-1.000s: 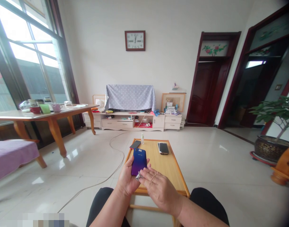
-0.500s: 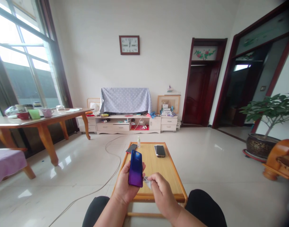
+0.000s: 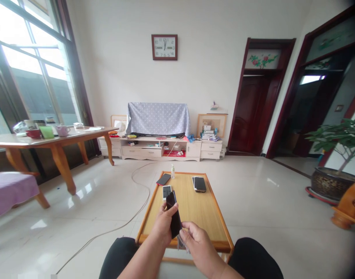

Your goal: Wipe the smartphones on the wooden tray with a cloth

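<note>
My left hand (image 3: 163, 224) is closed around a smartphone (image 3: 174, 219), its black screen side facing me and tilted. Close against the phone's lower right edge, my right hand (image 3: 196, 240) pinches a small grey cloth (image 3: 181, 245), which hangs below the fingers. Just beyond the held phone, a white phone (image 3: 167, 191) lies on the small wooden table (image 3: 200, 213). A dark phone with a red edge (image 3: 163, 179) rests at the table's far left corner, beside a small clear spray bottle (image 3: 173, 171). Stacked phones (image 3: 199, 184) lie at the far right.
My knees flank the table. A cable (image 3: 107, 234) runs over the floor at left. A larger table (image 3: 78, 135) with cups stands by the window. Against the wall is a low cabinet (image 3: 142, 152) with a cloth-covered object on it. At right stands a potted plant (image 3: 332, 178).
The phone in my left hand has turned from its blue-purple back to its black front. My right hand, with the cloth, has shifted slightly down. The white phone has come into view.
</note>
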The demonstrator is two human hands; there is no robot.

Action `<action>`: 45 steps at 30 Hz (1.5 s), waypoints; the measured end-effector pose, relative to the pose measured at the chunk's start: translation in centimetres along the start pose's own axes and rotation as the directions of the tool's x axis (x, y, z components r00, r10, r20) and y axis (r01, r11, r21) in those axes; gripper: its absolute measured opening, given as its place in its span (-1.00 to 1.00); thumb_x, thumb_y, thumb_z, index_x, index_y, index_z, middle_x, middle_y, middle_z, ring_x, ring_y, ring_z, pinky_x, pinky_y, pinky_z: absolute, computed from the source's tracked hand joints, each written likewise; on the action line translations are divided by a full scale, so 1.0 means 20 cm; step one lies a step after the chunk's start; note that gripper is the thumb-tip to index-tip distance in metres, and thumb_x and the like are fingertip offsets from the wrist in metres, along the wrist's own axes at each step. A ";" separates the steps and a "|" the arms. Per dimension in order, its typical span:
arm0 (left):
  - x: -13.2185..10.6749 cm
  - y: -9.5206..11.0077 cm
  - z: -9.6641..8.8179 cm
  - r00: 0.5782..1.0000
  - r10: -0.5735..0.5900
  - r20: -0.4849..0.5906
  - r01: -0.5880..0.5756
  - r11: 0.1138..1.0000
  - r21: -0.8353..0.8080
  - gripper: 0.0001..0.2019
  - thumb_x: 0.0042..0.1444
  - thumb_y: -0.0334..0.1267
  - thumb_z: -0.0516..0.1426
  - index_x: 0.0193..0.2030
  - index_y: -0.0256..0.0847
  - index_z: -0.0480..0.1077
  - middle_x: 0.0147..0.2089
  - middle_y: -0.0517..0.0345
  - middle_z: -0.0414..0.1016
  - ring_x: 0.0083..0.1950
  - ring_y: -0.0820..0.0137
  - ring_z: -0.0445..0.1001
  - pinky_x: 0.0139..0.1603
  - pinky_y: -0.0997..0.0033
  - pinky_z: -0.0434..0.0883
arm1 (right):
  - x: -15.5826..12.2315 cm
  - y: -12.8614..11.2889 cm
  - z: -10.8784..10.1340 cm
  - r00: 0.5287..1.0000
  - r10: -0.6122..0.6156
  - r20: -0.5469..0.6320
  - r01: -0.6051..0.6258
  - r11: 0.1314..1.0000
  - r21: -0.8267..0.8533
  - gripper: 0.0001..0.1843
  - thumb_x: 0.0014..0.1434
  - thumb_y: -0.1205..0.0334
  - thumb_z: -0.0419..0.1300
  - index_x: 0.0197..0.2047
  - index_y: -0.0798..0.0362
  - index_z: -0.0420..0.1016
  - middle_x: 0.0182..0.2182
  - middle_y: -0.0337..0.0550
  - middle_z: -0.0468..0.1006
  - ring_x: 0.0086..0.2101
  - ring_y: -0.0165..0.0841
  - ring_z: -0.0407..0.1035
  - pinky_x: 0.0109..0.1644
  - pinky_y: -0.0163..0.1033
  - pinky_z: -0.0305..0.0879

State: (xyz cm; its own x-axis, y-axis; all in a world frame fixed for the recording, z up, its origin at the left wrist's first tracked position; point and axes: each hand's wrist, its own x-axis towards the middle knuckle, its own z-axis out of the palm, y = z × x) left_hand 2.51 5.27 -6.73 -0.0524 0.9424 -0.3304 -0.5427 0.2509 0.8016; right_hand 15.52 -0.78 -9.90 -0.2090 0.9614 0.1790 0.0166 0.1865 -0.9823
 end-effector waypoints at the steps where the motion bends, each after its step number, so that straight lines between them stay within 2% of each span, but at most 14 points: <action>1: 0.03 -0.02 0.00 1.000 0.003 -0.014 -0.003 1.000 0.004 -0.36 -0.10 -0.25 0.40 0.11 -0.08 0.25 -0.28 0.22 0.50 -0.41 0.45 0.46 -0.33 0.45 0.32 | 0.02 0.03 -0.01 1.000 0.019 -0.012 -0.019 1.000 -0.013 -0.52 0.28 -0.17 0.12 -0.04 0.09 0.47 -0.48 -0.26 0.43 -0.50 -0.43 0.22 -0.42 -0.33 0.16; 6: 0.17 -0.11 0.00 0.998 0.003 -0.062 -0.003 1.000 0.000 -0.39 -0.05 -0.39 0.30 0.15 -0.10 0.22 -0.18 0.11 0.55 -0.33 0.39 0.52 -0.26 0.38 0.39 | 0.12 0.19 -0.07 0.984 0.161 -0.077 -0.163 0.986 -0.020 -0.45 0.16 -0.28 0.19 -0.29 0.12 0.47 -0.54 -0.27 0.39 -0.52 -0.44 0.21 -0.46 -0.35 0.12; 10: 0.28 -0.12 0.00 1.000 -0.007 -0.020 0.008 1.000 0.031 -0.49 -0.01 -0.36 0.24 0.12 -0.16 0.31 -0.17 0.06 0.56 -0.27 0.36 0.53 -0.21 0.36 0.41 | 0.21 0.27 -0.13 0.945 0.315 -0.084 -0.296 0.937 0.186 -0.49 0.08 -0.25 0.28 -0.35 0.08 0.39 -0.58 -0.34 0.30 -0.57 -0.51 0.12 -0.55 -0.40 -0.03; 13: 0.37 -0.12 -0.01 0.998 -0.034 0.054 0.030 0.997 0.075 -0.50 -0.01 -0.25 0.28 0.12 -0.16 0.36 -0.10 0.02 0.57 -0.17 0.31 0.54 -0.19 0.37 0.40 | 0.28 0.31 -0.20 0.895 0.436 -0.094 -0.375 0.850 0.370 -0.54 0.05 -0.17 0.32 -0.35 0.05 0.33 -0.59 -0.38 0.26 -0.64 -0.58 -0.03 -0.61 -0.42 -0.27; 16: 0.49 -0.13 -0.02 0.992 -0.016 0.125 -0.015 0.970 0.244 -0.39 0.05 -0.01 0.25 0.23 -0.11 0.28 0.10 -0.06 0.50 0.05 0.22 0.51 -0.09 0.32 0.40 | 0.37 0.34 -0.29 0.872 0.477 -0.107 -0.376 0.794 0.477 -0.57 0.04 -0.10 0.35 -0.37 0.04 0.30 -0.62 -0.42 0.25 -0.69 -0.63 -0.13 -0.63 -0.41 -0.34; 18: 0.58 -0.15 -0.04 0.990 0.061 0.127 -0.110 0.894 0.435 -0.35 0.10 0.11 0.18 0.27 -0.11 0.24 0.20 -0.10 0.43 0.16 0.19 0.45 -0.01 0.28 0.40 | 0.44 0.38 -0.37 0.876 0.464 -0.134 -0.345 0.795 0.499 -0.58 0.03 -0.08 0.36 -0.37 0.04 0.30 -0.63 -0.42 0.26 -0.71 -0.63 -0.11 -0.63 -0.42 -0.31; 20: 0.67 -0.17 -0.06 0.983 0.154 0.098 -0.182 0.795 0.578 -0.34 0.12 0.13 0.14 0.28 -0.17 0.22 0.24 -0.14 0.39 0.21 0.18 0.42 0.07 0.25 0.37 | 0.53 0.41 -0.46 0.873 0.451 -0.182 -0.315 0.810 0.495 -0.58 0.03 -0.07 0.37 -0.38 0.05 0.31 -0.64 -0.41 0.28 -0.71 -0.63 -0.08 -0.64 -0.42 -0.28; 26: 0.92 -0.19 -0.12 0.939 0.343 0.028 -0.241 0.596 0.766 -0.35 0.06 0.02 0.13 0.26 -0.24 0.20 0.26 -0.20 0.31 0.34 0.04 0.22 0.28 0.07 0.18 | 0.84 0.55 -0.74 0.823 0.466 -0.323 -0.283 0.831 0.479 -0.65 0.04 0.01 0.36 -0.35 0.06 0.36 -0.67 -0.41 0.30 -0.73 -0.63 -0.07 -0.65 -0.44 -0.26; 28: 0.99 -0.19 -0.14 0.909 0.416 0.027 -0.232 0.449 0.863 -0.37 0.06 0.00 0.12 0.25 -0.23 0.22 0.24 -0.19 0.33 0.35 -0.01 0.18 0.30 0.02 0.14 | 0.92 0.60 -0.82 0.802 0.477 -0.359 -0.284 0.834 0.474 -0.69 0.06 0.04 0.34 -0.35 0.06 0.36 -0.68 -0.41 0.29 -0.74 -0.63 -0.08 -0.65 -0.44 -0.27; 31: 1.09 -0.20 -0.16 0.862 0.504 0.053 -0.130 0.119 0.984 -0.37 0.10 0.03 0.07 0.27 -0.23 0.20 0.21 -0.18 0.37 0.30 -0.03 0.24 0.24 0.04 0.20 | 1.02 0.69 -0.90 0.778 0.490 -0.392 -0.287 0.833 0.473 -0.72 0.10 0.06 0.32 -0.36 0.07 0.36 -0.69 -0.41 0.28 -0.74 -0.63 -0.09 -0.65 -0.44 -0.28; 32: 1.12 -0.20 -0.16 0.856 0.514 0.055 -0.087 0.038 0.995 -0.35 0.11 0.06 0.06 0.29 -0.23 0.19 0.21 -0.18 0.37 0.28 -0.03 0.27 0.22 0.04 0.22 | 1.04 0.72 -0.92 0.774 0.493 -0.398 -0.286 0.833 0.474 -0.72 0.10 0.06 0.32 -0.36 0.07 0.36 -0.69 -0.41 0.28 -0.74 -0.63 -0.09 -0.65 -0.45 -0.27; 33: 1.15 -0.21 -0.15 0.856 0.515 0.051 -0.055 -0.007 0.998 -0.33 0.11 0.09 0.05 0.30 -0.23 0.17 0.22 -0.18 0.36 0.27 -0.03 0.27 0.20 0.05 0.23 | 1.06 0.76 -0.94 0.770 0.495 -0.402 -0.286 0.832 0.475 -0.72 0.11 0.06 0.31 -0.36 0.07 0.36 -0.68 -0.40 0.28 -0.74 -0.63 -0.09 -0.66 -0.45 -0.26; 37: 1.25 -0.22 -0.11 0.868 0.497 0.018 0.015 -0.062 0.998 -0.20 0.07 0.22 0.04 0.36 -0.23 0.09 0.26 -0.19 0.34 0.29 -0.03 0.25 0.19 0.07 0.21 | 1.14 0.87 -0.98 0.762 0.503 -0.408 -0.287 0.826 0.484 -0.71 0.12 0.04 0.31 -0.35 0.07 0.37 -0.68 -0.40 0.28 -0.74 -0.63 -0.10 -0.66 -0.45 -0.25; 45: 1.41 -0.26 -0.02 0.848 0.527 -0.050 0.092 -0.053 0.994 -0.03 -0.05 0.34 0.05 0.40 -0.22 -0.01 0.30 -0.22 0.28 0.33 -0.10 0.16 0.17 -0.04 0.18 | 1.29 1.01 -1.06 0.748 0.509 -0.427 -0.270 0.820 0.505 -0.56 0.05 -0.12 0.36 -0.36 0.07 0.35 -0.68 -0.41 0.27 -0.73 -0.63 -0.12 -0.68 -0.44 -0.25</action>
State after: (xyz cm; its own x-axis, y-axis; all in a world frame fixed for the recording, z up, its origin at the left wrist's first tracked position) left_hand 3.53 30.44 -20.34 -0.3727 0.9205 0.1171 0.8576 0.2935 0.4224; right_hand 31.12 31.96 -23.90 0.2698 0.9000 -0.3423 -0.4235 -0.2084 -0.8816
